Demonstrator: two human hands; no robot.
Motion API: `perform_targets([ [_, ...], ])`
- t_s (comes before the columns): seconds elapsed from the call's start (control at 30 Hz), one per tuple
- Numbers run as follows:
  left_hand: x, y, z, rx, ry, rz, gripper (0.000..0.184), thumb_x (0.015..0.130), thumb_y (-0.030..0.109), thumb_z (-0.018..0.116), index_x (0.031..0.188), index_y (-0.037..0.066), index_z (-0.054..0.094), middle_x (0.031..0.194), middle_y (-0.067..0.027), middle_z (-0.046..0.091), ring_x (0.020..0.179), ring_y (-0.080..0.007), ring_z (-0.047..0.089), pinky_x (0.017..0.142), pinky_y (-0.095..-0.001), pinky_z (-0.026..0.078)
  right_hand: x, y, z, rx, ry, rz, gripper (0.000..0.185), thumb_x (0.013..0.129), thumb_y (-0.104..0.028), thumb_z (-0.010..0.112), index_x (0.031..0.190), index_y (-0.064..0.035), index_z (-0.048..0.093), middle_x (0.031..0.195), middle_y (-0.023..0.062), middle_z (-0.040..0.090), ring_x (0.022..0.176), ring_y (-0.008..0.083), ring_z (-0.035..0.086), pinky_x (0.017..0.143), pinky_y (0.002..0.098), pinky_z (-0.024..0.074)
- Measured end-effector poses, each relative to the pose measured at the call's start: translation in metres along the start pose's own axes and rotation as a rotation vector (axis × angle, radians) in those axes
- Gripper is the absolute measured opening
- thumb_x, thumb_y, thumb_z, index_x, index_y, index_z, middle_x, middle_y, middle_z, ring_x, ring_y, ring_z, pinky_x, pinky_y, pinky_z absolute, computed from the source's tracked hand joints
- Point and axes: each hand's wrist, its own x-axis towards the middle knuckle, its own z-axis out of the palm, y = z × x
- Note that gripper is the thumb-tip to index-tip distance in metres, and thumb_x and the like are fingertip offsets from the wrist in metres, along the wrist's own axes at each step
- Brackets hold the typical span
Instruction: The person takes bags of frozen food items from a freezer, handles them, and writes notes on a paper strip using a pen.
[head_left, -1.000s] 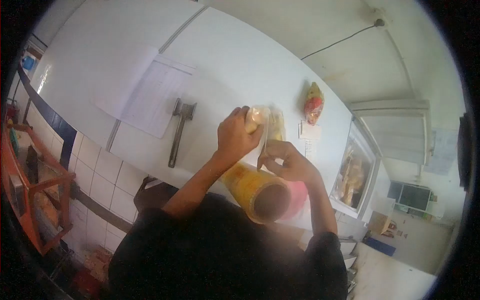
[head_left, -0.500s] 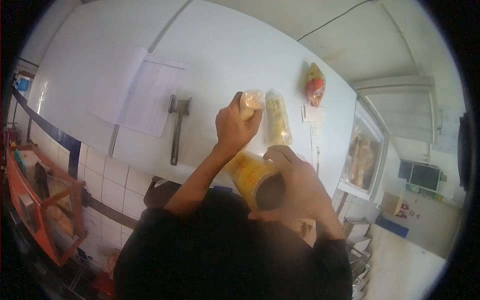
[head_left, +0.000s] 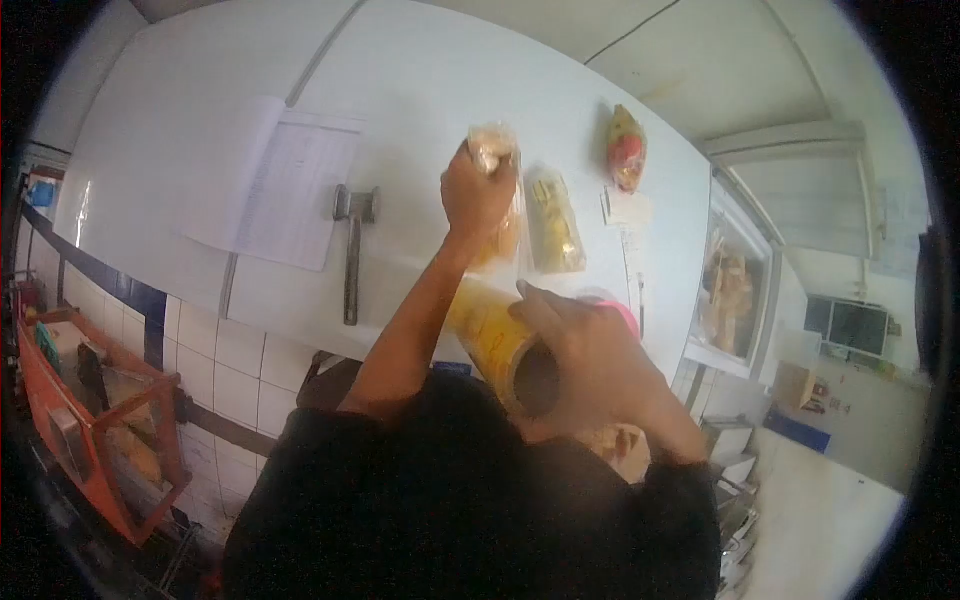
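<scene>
Left hand point(head_left: 478, 198) clasps a clear plastic packet point(head_left: 492, 142), upper centre; right hand point(head_left: 598, 352), grip unclear, overlaps the yellow roll point(head_left: 488, 325) at centre.

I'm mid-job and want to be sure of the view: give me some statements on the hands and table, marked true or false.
1. The left hand grips a wrapped packet. True.
2. The right hand holds the mallet. False: the mallet lies on the table; the right hand is at the yellow roll.
3. A yellow packet lies right of the gripped one. True.
4. The paper sheet is right of the mallet. False: the paper sheet is left of it.
</scene>
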Motion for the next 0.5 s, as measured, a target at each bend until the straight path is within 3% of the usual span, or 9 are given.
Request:
perform_targets([
  [0.17,0.020,-0.022,0.015,0.116,0.031,-0.109,0.028,0.083,0.026,0.076,0.104,0.006,0.073,0.101,-0.0150,0.076,0.095,-0.0355,0.073,0.082,-0.0446,0.057,0.004,0.003,0.003,-0.021,0.008,-0.013,0.083,0.052,-0.036,0.088,0.116,0.0044,0.055,0.112,0.0285,0.062,0.095,0.0445,0.067,0.082,0.0485,0.0560],
  [0.23,0.037,-0.038,0.016,-0.016,0.035,-0.168,0.032,0.084,0.025,0.076,0.107,0.003,0.072,0.106,-0.0153,0.075,0.097,-0.0328,0.073,0.083,-0.0442,0.057,0.006,-0.003,-0.005,-0.042,0.009,0.002,0.082,0.052,-0.036,0.088,0.115,0.0043,0.055,0.111,0.0277,0.062,0.096,0.0439,0.066,0.082,0.0482,0.0559],
  [0.3,0.079,-0.111,0.030,0.022,0.024,-0.171,0.035,0.084,0.024,0.076,0.109,0.001,0.071,0.108,-0.0158,0.074,0.098,-0.0315,0.072,0.084,-0.0437,0.058,0.007,-0.014,-0.014,-0.039,-0.200,0.083,0.072,0.059,-0.026,0.085,0.122,-0.0010,0.061,0.118,0.0259,0.066,0.115,0.0404,0.067,0.092,0.0419,0.0567],
  [0.33,0.096,-0.130,0.032,0.036,0.019,-0.171,0.036,0.084,0.024,0.077,0.111,0.000,0.071,0.109,-0.0160,0.074,0.099,-0.0309,0.072,0.085,-0.0434,0.058,0.003,-0.013,-0.008,-0.041,-0.194,0.086,0.072,0.059,-0.026,0.085,0.122,-0.0010,0.061,0.118,0.0259,0.066,0.115,0.0404,0.067,0.092,0.0419,0.0567],
  [0.4,0.127,-0.154,0.029,-0.062,0.101,-0.205,0.042,0.083,0.022,0.078,0.115,-0.004,0.068,0.113,-0.0177,0.072,0.101,-0.0305,0.070,0.086,-0.0435,0.058,-0.003,-0.004,0.011,-0.139,-0.038,-0.148,0.077,0.056,-0.030,0.088,0.118,0.0019,0.054,0.115,0.0250,0.059,0.110,0.0406,0.062,0.087,0.0456,0.0571],
  [0.47,0.148,-0.159,0.028,-0.173,0.185,-0.227,0.047,0.083,0.020,0.079,0.119,-0.006,0.065,0.116,-0.0191,0.070,0.102,-0.0308,0.070,0.087,-0.0439,0.058,0.000,0.000,0.013,-0.161,0.044,-0.140,0.076,0.058,-0.027,0.087,0.121,0.0005,0.053,0.119,0.0251,0.057,0.114,0.0415,0.060,0.089,0.0463,0.0570],
  [0.5,0.151,-0.158,0.028,-0.376,0.235,-0.312,0.050,0.082,0.019,0.079,0.122,-0.007,0.063,0.118,-0.0202,0.069,0.103,-0.0318,0.069,0.088,-0.0440,0.058,0.000,0.001,0.014,-0.176,0.109,-0.123,0.075,0.061,-0.025,0.086,0.124,-0.0010,0.053,0.124,0.0251,0.054,0.118,0.0423,0.057,0.090,0.0469,0.0568],
])
